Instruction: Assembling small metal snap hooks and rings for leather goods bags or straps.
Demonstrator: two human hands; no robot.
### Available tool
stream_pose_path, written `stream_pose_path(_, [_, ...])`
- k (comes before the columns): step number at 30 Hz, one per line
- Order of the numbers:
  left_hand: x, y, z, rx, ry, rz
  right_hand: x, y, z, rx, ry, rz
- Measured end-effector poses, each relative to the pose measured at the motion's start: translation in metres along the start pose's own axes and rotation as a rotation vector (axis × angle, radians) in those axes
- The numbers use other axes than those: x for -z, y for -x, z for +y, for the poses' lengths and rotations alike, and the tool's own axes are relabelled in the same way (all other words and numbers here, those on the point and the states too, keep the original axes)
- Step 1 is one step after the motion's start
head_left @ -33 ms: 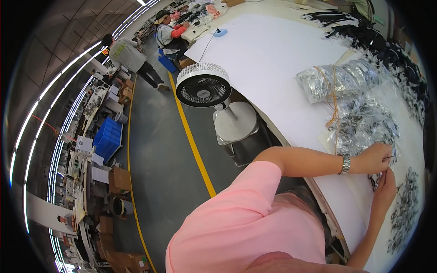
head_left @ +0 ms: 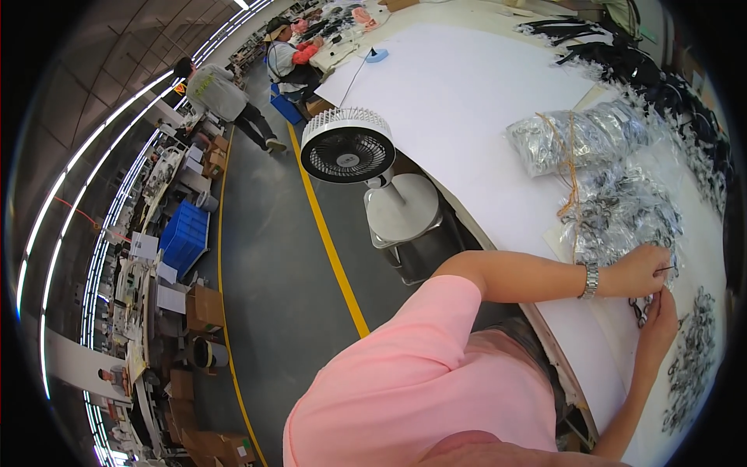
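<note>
My left hand (head_left: 640,272), with a metal-band watch (head_left: 590,280) on its wrist, is closed at the table's right side. A thin dark piece pokes out at its fingertips; its kind is too small to tell. Just below, my right hand (head_left: 661,315) has its fingers pressed together, almost touching the left one. What it pinches is hidden. Small dark metal hardware pieces (head_left: 640,310) lie beside the hands. Beyond the left hand spreads a heap of clear plastic bags (head_left: 615,210) with dark metal pieces inside. A loose pile of similar small pieces (head_left: 691,362) lies right of my right hand.
A wrapped plastic bundle (head_left: 576,140) tied with orange string lies on the white table (head_left: 459,86). Black straps (head_left: 638,70) are piled along the far right edge. A fan (head_left: 348,148) stands left of the table, by the aisle. Two people (head_left: 222,93) are farther off.
The person in the aisle has shifted slightly, legs and feet moving. My hands and the things on the table look the same.
</note>
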State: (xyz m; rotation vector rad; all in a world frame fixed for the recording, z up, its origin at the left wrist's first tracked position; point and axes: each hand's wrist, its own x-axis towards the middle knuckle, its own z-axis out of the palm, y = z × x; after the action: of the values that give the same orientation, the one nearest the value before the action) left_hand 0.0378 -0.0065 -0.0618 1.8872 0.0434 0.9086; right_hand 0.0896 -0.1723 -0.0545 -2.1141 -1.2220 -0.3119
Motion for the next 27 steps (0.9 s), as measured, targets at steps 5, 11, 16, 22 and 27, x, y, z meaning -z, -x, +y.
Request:
stream_pose_path(5, [0.036, -0.009, 0.031, 0.314, 0.533, -0.312, 0.011, -0.011, 0.018, -0.367, -0.496, -0.196])
stream_pose_path(11, [0.049, -0.019, 0.022, 0.508, 0.984, -0.474, 0.02, -0.016, 0.009, -0.556, -0.944, -0.262])
stream_pose_path(16, [0.053, -0.027, 0.007, 0.612, 1.055, -0.313, 0.022, -0.017, 0.026, -0.525, -0.917, -0.217])
stream_pose_path(22, [0.044, -0.023, -0.007, -0.05, -0.2, -0.174, 0.019, -0.013, 0.003, -0.333, -0.605, -0.117])
stream_pose_path(27, [0.048, -0.021, 0.028, -0.16, -0.106, -0.432, 0.015, -0.01, 0.004, -0.331, -0.339, -0.028])
